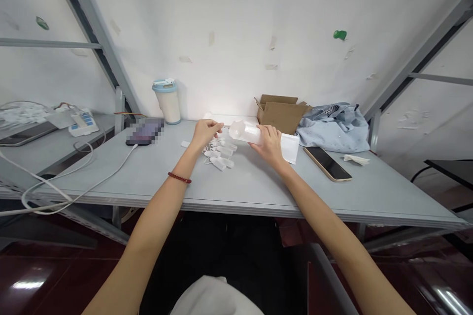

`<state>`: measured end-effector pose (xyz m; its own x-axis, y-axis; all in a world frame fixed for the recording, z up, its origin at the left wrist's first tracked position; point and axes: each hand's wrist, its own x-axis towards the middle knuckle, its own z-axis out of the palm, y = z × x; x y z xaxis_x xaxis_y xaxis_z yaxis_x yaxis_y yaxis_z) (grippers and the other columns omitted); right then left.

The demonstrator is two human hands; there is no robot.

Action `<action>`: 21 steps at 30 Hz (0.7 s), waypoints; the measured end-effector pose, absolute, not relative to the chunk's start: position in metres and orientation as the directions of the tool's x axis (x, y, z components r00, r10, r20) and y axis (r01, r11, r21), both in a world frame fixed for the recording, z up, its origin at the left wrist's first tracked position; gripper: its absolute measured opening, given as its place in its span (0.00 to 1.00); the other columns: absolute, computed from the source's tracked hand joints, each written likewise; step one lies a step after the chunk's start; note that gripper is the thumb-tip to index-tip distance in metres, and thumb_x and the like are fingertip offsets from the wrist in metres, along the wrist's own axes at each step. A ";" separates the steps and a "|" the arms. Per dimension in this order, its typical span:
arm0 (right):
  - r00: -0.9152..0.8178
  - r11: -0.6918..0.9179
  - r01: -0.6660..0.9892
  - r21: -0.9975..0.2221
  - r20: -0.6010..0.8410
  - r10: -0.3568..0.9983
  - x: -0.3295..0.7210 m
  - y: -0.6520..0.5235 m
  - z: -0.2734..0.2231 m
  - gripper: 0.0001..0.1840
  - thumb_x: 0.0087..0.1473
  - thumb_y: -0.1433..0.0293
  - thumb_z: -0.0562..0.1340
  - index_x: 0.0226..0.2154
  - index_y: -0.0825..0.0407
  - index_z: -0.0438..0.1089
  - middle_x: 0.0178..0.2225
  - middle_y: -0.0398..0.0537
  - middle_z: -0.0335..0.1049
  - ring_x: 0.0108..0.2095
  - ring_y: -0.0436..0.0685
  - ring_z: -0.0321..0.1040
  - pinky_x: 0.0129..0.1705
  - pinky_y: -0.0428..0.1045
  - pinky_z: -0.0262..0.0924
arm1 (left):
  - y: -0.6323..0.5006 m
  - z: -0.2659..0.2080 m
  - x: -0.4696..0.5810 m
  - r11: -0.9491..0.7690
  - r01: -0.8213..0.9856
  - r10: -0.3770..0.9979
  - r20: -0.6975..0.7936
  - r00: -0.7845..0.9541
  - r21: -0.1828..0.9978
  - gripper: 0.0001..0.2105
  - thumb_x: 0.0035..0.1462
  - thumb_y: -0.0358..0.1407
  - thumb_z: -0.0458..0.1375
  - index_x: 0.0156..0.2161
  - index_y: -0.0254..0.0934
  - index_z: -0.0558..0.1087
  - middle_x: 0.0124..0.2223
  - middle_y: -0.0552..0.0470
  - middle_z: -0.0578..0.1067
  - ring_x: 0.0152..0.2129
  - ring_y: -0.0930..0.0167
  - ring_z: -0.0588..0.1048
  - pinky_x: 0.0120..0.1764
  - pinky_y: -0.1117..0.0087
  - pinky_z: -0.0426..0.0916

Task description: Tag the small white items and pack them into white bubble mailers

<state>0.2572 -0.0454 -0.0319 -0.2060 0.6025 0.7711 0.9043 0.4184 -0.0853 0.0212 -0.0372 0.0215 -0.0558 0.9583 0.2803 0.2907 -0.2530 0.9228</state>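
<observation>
My right hand (269, 143) is wrapped round a translucent white tube-like thing (248, 132), its wide end turned left; whether it is a roll or a container I cannot tell. Just left of that end is my left hand (207, 133), thumb and fingers pinched together; what they hold, if anything, is too small to make out. Below and between the hands, a small pile of white plastic tags with loops (221, 152) lies on the grey table (244, 182). A white sheet or packet (290, 147) sticks out beyond my right hand.
An open cardboard box (283, 117) and a bundled blue cloth (334, 125) sit against the wall. A phone (328, 162) and a crumpled tissue (355, 159) lie right. At left are a lidded cup (168, 102), a charging phone (145, 131) and loose white cables (92, 188).
</observation>
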 end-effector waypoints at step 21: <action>-0.201 0.423 0.898 -0.122 0.741 0.641 0.264 -0.042 -0.034 0.22 0.54 0.64 0.62 0.50 0.53 0.65 0.46 0.57 0.68 0.47 0.66 0.62 0.48 0.58 0.52 | -0.016 0.010 -0.036 0.005 0.746 0.995 0.071 -0.069 0.666 0.09 0.29 0.23 0.60 0.19 0.40 0.73 0.23 0.51 0.75 0.31 0.63 0.76 0.33 0.73 0.66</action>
